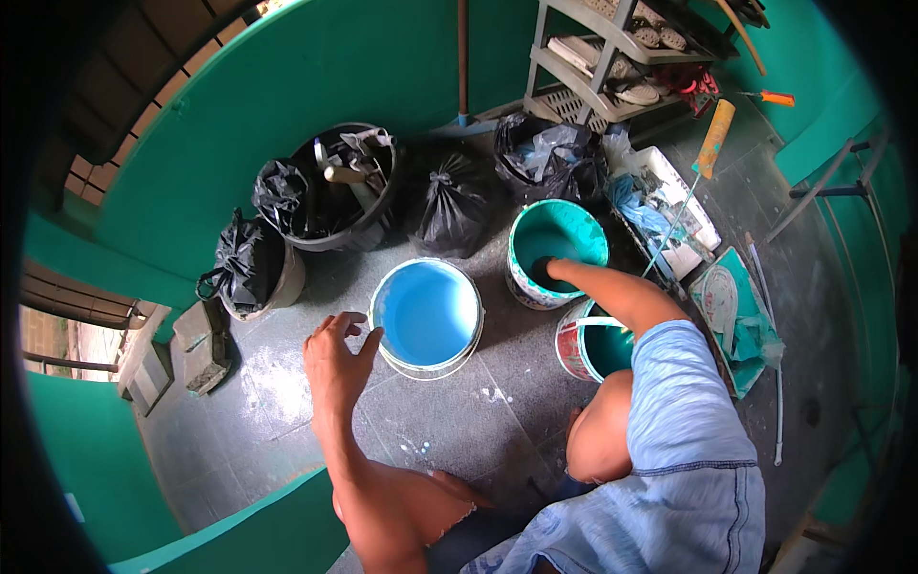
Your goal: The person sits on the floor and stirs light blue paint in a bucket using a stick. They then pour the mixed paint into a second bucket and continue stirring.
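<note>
A white bucket with light blue paint inside stands on the floor in front of me. Beside its left rim, my left hand is raised, fingers apart and holding nothing. My right arm reaches into a second bucket, whose inner wall is coated in green. Down in that bucket my right hand looks dark, and its fingers cannot be made out. Close to my right knee is a third bucket with dark green inside and a light bar across its top.
Behind stand a black tub of tools and a tied black bag. On the right are a paint roller, a white tray and a green tray. A shoe rack stands farther back; stone blocks lie left.
</note>
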`<state>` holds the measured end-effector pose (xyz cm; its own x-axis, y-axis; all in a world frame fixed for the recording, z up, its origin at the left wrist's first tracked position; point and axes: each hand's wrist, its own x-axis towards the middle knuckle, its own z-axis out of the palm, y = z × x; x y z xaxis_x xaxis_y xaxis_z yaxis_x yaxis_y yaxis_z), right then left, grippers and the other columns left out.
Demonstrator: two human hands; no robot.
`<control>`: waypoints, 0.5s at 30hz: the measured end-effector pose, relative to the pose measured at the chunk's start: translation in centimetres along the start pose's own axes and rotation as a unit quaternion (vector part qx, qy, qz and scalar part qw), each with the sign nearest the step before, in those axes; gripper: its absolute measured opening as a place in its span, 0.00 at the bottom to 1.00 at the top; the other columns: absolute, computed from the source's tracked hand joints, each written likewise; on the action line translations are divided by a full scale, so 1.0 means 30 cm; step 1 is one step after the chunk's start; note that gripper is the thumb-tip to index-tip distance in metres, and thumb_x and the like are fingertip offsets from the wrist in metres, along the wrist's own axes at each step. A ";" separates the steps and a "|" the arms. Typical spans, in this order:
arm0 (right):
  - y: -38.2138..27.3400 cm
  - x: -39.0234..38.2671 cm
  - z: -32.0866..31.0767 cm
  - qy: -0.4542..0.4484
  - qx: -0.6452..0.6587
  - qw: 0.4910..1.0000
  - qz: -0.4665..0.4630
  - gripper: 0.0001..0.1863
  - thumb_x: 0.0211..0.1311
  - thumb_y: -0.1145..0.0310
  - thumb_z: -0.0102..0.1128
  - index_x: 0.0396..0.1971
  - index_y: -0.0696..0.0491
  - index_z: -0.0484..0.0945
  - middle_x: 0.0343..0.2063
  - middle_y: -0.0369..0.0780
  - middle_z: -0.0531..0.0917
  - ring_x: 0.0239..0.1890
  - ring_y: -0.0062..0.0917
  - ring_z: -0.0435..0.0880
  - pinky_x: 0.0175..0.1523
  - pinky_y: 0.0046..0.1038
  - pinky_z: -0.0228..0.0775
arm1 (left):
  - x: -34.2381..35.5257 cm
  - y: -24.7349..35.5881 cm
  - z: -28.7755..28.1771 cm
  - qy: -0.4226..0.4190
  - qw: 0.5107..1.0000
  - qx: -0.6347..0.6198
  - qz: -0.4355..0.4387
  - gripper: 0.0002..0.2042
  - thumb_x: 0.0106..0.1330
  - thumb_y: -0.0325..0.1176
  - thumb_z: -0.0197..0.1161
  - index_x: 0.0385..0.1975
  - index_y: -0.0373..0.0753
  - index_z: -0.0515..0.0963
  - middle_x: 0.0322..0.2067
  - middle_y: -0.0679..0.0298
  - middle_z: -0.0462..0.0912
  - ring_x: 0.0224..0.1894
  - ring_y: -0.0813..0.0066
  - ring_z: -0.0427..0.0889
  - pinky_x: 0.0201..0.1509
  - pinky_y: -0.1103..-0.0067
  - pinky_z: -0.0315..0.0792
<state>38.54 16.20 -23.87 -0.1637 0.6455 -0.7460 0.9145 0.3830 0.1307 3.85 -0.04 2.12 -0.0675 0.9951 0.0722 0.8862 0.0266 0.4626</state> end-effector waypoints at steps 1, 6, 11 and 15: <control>-0.001 0.008 0.015 -0.003 0.012 1.000 -0.003 0.23 0.41 0.75 0.64 0.43 0.60 0.75 0.46 0.50 0.77 0.50 0.38 0.77 0.48 0.34 0.72 | -0.001 -0.025 -0.002 -0.013 1.000 0.014 -0.009 0.12 0.50 0.35 0.69 0.32 0.37 0.80 0.29 0.59 0.82 0.33 0.63 0.81 0.43 0.71 0.70; 0.085 0.039 0.017 -0.024 0.056 0.998 0.015 0.27 0.42 0.74 0.63 0.48 0.60 0.71 0.51 0.49 0.75 0.53 0.37 0.75 0.53 0.33 0.70 | 0.022 -0.101 0.011 0.002 0.998 0.056 0.017 0.12 0.50 0.34 0.69 0.33 0.37 0.80 0.30 0.58 0.82 0.32 0.62 0.81 0.38 0.72 0.72; 0.122 -0.037 0.048 0.172 0.141 0.974 0.041 0.17 0.51 0.76 0.53 0.43 0.57 0.71 0.49 0.49 0.76 0.54 0.39 0.75 0.54 0.33 0.69 | 0.049 -0.013 0.040 -0.010 0.999 0.019 0.026 0.13 0.50 0.33 0.69 0.34 0.39 0.79 0.29 0.61 0.80 0.35 0.64 0.79 0.48 0.70 0.67; 0.146 -0.007 0.046 0.086 0.016 0.994 -0.065 0.18 0.49 0.75 0.53 0.43 0.56 0.76 0.49 0.50 0.75 0.53 0.40 0.74 0.56 0.36 0.67 | 0.011 0.053 0.045 -0.051 0.997 0.012 0.059 0.13 0.48 0.32 0.70 0.34 0.40 0.79 0.30 0.63 0.80 0.35 0.64 0.77 0.48 0.70 0.66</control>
<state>43.09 16.85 -24.04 -0.3401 0.6963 -0.6321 0.8920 0.4517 0.0177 5.85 0.46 1.69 0.0842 0.9958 0.0347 0.8963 -0.0909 0.4340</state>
